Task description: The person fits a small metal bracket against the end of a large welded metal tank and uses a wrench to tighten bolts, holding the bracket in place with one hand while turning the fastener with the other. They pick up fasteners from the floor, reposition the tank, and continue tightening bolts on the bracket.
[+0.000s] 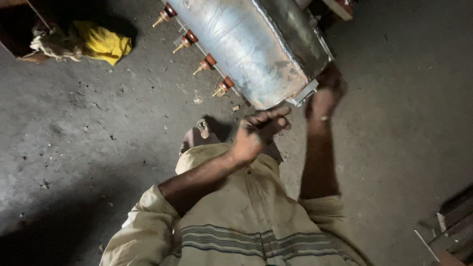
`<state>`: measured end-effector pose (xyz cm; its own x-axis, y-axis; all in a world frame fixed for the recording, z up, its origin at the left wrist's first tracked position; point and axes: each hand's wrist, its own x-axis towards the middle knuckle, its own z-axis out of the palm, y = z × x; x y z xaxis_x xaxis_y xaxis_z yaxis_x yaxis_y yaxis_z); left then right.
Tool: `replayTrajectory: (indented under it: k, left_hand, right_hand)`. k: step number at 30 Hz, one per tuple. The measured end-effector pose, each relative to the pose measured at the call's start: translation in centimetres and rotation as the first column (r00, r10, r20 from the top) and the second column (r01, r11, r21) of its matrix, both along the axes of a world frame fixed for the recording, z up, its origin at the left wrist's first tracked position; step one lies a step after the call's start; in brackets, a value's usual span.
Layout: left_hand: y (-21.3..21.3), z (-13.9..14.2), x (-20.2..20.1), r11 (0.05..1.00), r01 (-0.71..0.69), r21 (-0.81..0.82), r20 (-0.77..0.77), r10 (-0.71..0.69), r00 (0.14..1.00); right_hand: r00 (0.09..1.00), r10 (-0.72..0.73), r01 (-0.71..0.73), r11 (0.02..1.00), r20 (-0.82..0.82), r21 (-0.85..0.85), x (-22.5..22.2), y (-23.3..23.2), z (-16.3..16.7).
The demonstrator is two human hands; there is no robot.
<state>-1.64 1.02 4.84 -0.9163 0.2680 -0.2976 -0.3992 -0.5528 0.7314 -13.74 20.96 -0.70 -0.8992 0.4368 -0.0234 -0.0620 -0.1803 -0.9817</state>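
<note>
Metal tank (pixel 246 44): large grey sheet-metal body, tilted, upper centre of the head view; its lower end sits just above both hands
Terminals (pixel 207 63): row of four brass studs on red-brown collars along the tank's left edge, pointing down-left
Bracket (pixel 304 93): pale metal lip at the tank's lower right corner
Left hand (pixel 258 130): raised just below the tank's lower end; fingers (pixel 271 117) curled together in a loose fist; whether it grips anything cannot be told; contact with the tank cannot be told
Right hand (pixel 325 96): set against the tank's lower right corner beside the bracket; fingers wrapped round the dark edge there, closed on the tank; forearm straight down toward the body
Shirt (pixel 246 221): pale, with blue-grey stripes across the chest; sleeves rolled above the elbows
Foot (pixel 199 135): partly seen on the floor below the tank, beyond the shirt collar
Floor (pixel 88 148): dark grey concrete, dusty, with scattered small debris
Yellow cloth (pixel 103 43): crumpled, upper left, well apart from the tank; a pale rag (pixel 49 44) lies touching it
Planks (pixel 453 221): dark boards at the lower right edge
</note>
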Motion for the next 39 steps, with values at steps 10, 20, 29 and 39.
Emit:
replayTrajectory:
  k: [10, 20, 29, 39]
  left_hand:
    - [-3.0, -3.0, 0.0, 0.952, -0.181, -0.246, -0.383, 0.076, 0.921]
    - [-1.9, 3.9, -1.3, 0.706, -0.41, -0.577, -0.667, -0.117, 0.736]
    - [-1.6, 4.2, -1.8, 0.567, -0.592, -0.574, -0.791, -0.195, 0.58]
    - [-3.9, 3.6, -1.1, 0.878, -0.224, -0.423, -0.646, -0.119, 0.754]
  right_hand:
    - [0.979, -0.133, 0.185, 0.904, -0.156, 0.386, 12.2, -8.5, 0.1]
    - [0.992, 0.129, -0.128, 0.983, 0.005, 0.132, 14.0, -10.0, -0.3]
    - [0.994, 0.112, -0.113, 0.976, 0.016, 0.188, 13.6, -10.7, -4.2]
    - [0.988, 0.11, -0.147, 0.897, 0.113, 0.418, 18.2, -12.8, 6.3]
